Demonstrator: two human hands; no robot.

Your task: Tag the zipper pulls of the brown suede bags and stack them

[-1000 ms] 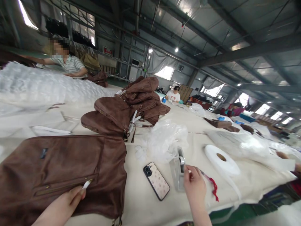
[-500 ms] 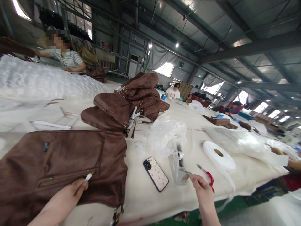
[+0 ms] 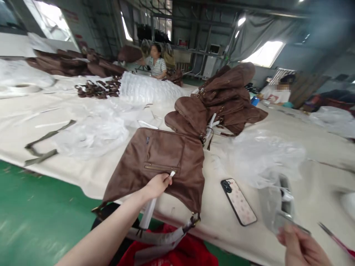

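A brown leather shoulder bag point(image 3: 169, 147) lies flat on the table with its zipped pocket facing up. My left hand point(image 3: 158, 185) pinches a small white strip point(image 3: 172, 173) at the end of the pocket's zip. Over the table's front edge hangs the bag's strap point(image 3: 163, 238), wrapped in pale covering. At the lower right, my right hand point(image 3: 303, 244) is blurred, its thumb and finger closed on what looks like clear tape at the near end of a tape dispenser point(image 3: 285, 195). A phone in a patterned case point(image 3: 240, 202) lies between the bag and the dispenser.
Behind the bag rises a pile of brown bags point(image 3: 222, 103). Crumpled clear plastic point(image 3: 269, 157) lies behind the dispenser. Red-handled scissors point(image 3: 337, 238) are at the right edge. Plastic sheets point(image 3: 94, 129) and a dark strip point(image 3: 41, 144) lie left. Two people sit across the table.
The view has swung left, so the bag and phone appear further right and more of the table's left side shows. My left hand still pinches the strip; my right hand stays by the dispenser.
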